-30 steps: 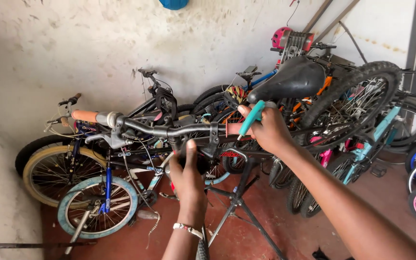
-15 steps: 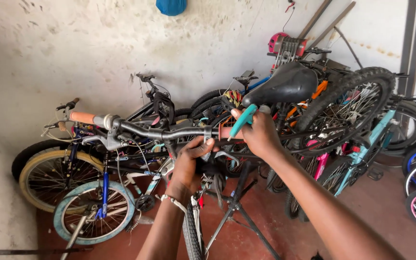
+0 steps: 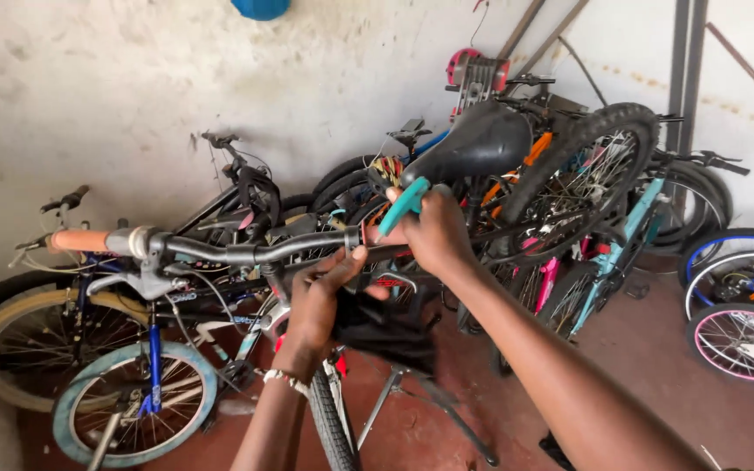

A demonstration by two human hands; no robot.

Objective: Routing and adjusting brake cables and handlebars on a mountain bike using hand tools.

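A bicycle's grey handlebar [image 3: 246,251] with an orange grip [image 3: 80,240] runs across the middle of the view. My right hand [image 3: 434,231] is closed around its right end, with a teal-handled tool [image 3: 403,207] sticking up from the fist. My left hand [image 3: 320,296] is just below the bar near the stem, fingers curled on the bar and pressed against a black cloth [image 3: 386,327]. A black saddle [image 3: 477,144] sits just behind my right hand.
Several bicycles lean against a stained white wall, a large knobby tyre [image 3: 582,166] among them. A blue-rimmed small wheel [image 3: 133,410] is at lower left and a pink-rimmed wheel [image 3: 743,340] at right. A stand's grey legs [image 3: 394,392] rest on the red floor.
My left hand has risen from below the bar up to it and now holds the black cloth there. My right hand has stayed on the bar's end with the teal tool.
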